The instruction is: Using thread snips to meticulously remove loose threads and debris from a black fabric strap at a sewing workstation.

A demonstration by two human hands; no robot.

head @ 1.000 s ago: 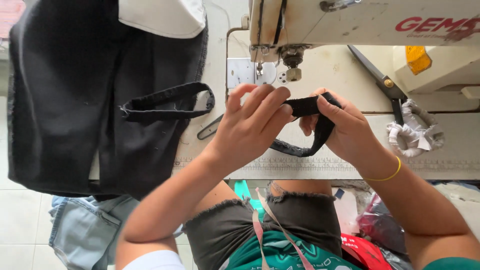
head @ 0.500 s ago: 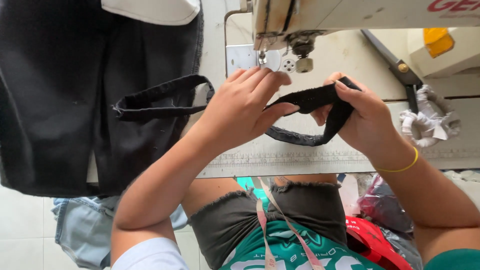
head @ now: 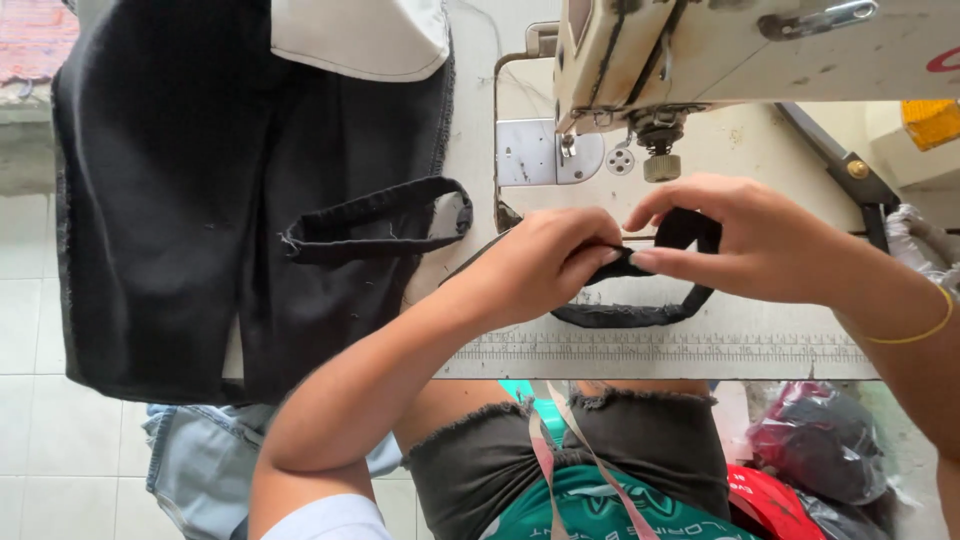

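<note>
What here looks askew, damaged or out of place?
Nothing looks damaged. The black fabric hangs over the table's left edge, and both hands, left hand and right hand, pinch a black strap in front of the sewing machine.

The left hand [head: 545, 265] curled palm-down, fingertips pinched and touching the right hand [head: 745, 235], whose fingers arched beside it.
</note>
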